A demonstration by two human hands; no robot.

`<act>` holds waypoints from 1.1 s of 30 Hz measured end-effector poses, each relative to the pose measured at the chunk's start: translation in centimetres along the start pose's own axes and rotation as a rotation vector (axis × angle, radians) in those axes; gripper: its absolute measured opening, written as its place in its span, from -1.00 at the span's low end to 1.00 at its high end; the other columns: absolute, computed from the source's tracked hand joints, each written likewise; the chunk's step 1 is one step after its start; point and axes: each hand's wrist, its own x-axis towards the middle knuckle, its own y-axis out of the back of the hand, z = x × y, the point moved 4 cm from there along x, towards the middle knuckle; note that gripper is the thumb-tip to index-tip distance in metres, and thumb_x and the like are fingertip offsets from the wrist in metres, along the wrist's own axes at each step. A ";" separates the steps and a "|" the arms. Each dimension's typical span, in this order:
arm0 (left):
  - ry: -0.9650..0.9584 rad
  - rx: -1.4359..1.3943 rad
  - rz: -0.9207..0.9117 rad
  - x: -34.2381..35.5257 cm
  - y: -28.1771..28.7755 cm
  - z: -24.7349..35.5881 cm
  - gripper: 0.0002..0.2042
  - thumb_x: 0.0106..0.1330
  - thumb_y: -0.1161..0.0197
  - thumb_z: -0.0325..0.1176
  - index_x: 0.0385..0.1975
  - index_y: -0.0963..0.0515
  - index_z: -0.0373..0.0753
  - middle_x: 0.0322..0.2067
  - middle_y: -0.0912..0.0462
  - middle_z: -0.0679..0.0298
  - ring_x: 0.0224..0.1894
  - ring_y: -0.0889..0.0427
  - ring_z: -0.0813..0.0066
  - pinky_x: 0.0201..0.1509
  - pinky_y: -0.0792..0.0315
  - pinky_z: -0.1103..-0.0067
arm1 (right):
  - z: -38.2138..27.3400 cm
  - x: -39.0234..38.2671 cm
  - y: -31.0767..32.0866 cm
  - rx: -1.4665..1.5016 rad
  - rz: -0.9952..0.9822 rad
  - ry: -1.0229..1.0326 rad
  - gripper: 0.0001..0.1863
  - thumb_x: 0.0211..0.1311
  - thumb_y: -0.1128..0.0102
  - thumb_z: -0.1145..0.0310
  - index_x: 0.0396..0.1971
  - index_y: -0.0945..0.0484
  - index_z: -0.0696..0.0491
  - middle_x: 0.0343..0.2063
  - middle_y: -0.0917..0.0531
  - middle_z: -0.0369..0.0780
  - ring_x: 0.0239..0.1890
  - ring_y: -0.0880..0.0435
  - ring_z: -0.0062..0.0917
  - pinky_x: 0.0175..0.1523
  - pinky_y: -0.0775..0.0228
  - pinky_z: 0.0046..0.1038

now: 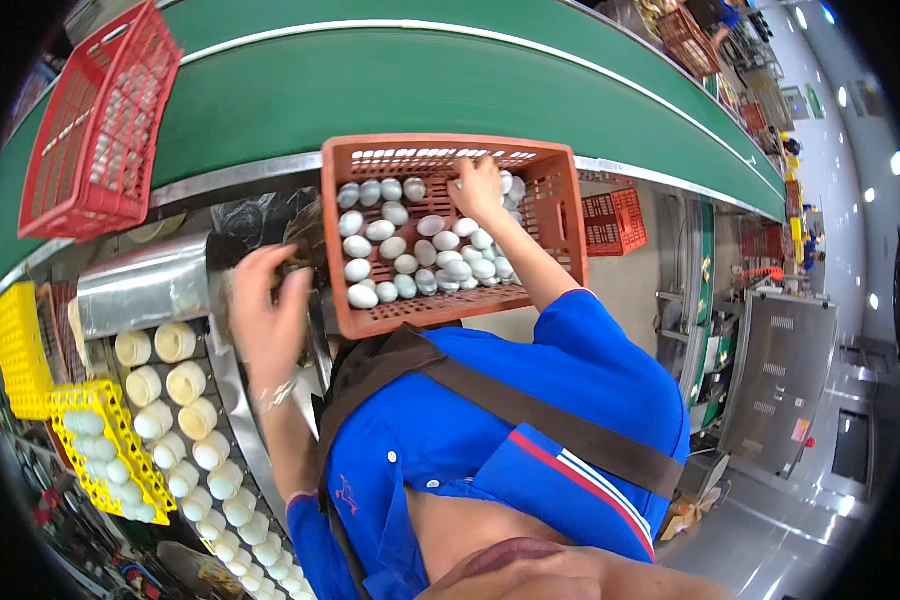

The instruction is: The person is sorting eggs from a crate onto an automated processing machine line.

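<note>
A red-brown plastic crate (332, 215) stands in front of me with several loose pale eggs (380, 230) on its slotted floor. My right hand (478, 188) reaches into its far right part, fingers curled down round a pale egg (455, 186) that is mostly hidden by them. More eggs lie to the right of that hand. Outside the crate, to its left, my left hand (268, 312) is raised with fingers apart and nothing in them, slightly blurred. It is beside the metal edge of a roller egg conveyor (245, 440), whose cups carry rows of eggs.
A green conveyor belt (400, 85) runs across the far side. On its left stands a tilted red crate (90, 130) of eggs. Yellow egg trays (70, 395) are at the left, one filled. Another red crate (615, 222) sits lower right, near a metal cabinet (780, 380).
</note>
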 end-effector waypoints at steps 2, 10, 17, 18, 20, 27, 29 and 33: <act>-0.199 0.000 -0.275 2.8 -8.1 -0.5 -0.68 0.14 -0.35 -0.28 -0.13 -0.58 -0.27 -0.09 -0.55 0.08 0.02 -0.50 0.09 0.14 -0.35 0.33 | 5.3 -0.7 -1.4 -0.099 -0.395 -0.373 -0.27 -0.01 -0.40 0.11 0.15 -0.31 0.06 0.14 -0.23 0.13 0.11 -0.38 0.07 0.10 -0.38 -0.01; 0.102 0.610 -0.787 6.1 -28.7 -12.4 -0.18 -0.06 -0.50 -0.05 0.29 -0.28 0.15 0.34 -0.12 0.08 0.28 -0.24 -0.15 0.23 -0.32 0.04 | 11.4 -2.2 -7.1 -0.060 -0.321 -0.269 0.09 -0.18 -0.50 -0.08 0.35 -0.10 -0.06 0.28 -0.10 0.17 0.28 -0.07 0.26 0.39 0.12 0.16; -0.084 0.749 -0.957 3.9 -30.1 -12.0 -0.17 -0.21 -0.56 0.05 0.21 -0.38 0.20 0.39 0.03 0.02 0.29 -0.20 -0.05 0.19 -0.39 0.11 | 11.9 -3.1 -5.2 0.008 -0.318 -0.296 0.02 -0.16 -0.50 0.00 0.36 -0.14 -0.21 0.31 -0.11 0.01 0.25 -0.12 0.21 0.29 -0.20 0.07; -0.085 0.756 -0.960 3.8 -30.1 -12.1 -0.19 -0.21 -0.56 0.08 0.18 -0.40 0.19 0.37 -0.02 0.02 0.28 -0.23 -0.06 0.18 -0.39 0.09 | 12.0 -3.3 -5.2 0.007 -0.307 -0.272 0.02 -0.16 -0.50 0.01 0.36 -0.14 -0.21 0.30 -0.12 0.01 0.24 -0.14 0.20 0.29 -0.20 0.07; -0.050 0.788 -0.963 4.0 -29.9 -11.6 -0.20 -0.20 -0.54 0.15 0.16 -0.43 0.17 0.37 -0.02 0.00 0.26 -0.27 -0.09 0.19 -0.38 0.13 | 12.3 -3.0 -5.1 -0.009 -0.254 -0.228 -0.05 -0.14 -0.48 0.01 0.32 -0.21 -0.19 0.26 -0.18 -0.03 0.20 -0.18 0.12 0.26 -0.25 0.03; 0.020 0.983 -1.013 2.8 -31.3 -13.7 -0.36 -0.05 -0.45 0.18 0.07 -0.45 0.15 0.33 -0.08 0.05 0.19 -0.35 -0.06 -0.07 -0.52 0.14 | 12.2 -1.8 -4.5 -0.033 -0.258 -0.121 -0.15 -0.13 -0.46 -0.02 0.25 -0.31 -0.22 0.19 -0.27 -0.08 0.20 -0.19 0.06 0.21 -0.26 0.07; 0.053 1.005 -1.102 2.5 -31.3 -14.5 -0.30 -0.06 -0.47 0.18 0.11 -0.41 0.11 0.36 0.00 0.11 0.11 -0.40 -0.15 -0.21 -0.63 0.22 | 12.1 -1.9 -4.1 -0.102 -0.242 0.005 -0.18 -0.12 -0.45 -0.02 0.23 -0.34 -0.25 0.16 -0.29 -0.08 0.20 -0.20 0.07 0.18 -0.29 0.07; 0.009 1.052 -1.134 1.8 -31.8 -14.0 -0.26 -0.12 -0.53 0.10 0.12 -0.41 0.06 0.38 -0.01 0.07 0.16 -0.41 -0.24 0.02 -0.54 0.17 | 12.6 -1.7 -4.9 -0.068 -0.341 0.078 -0.18 -0.15 -0.46 0.00 0.23 -0.35 -0.32 0.20 -0.27 -0.04 0.12 -0.34 0.08 0.06 -0.40 0.06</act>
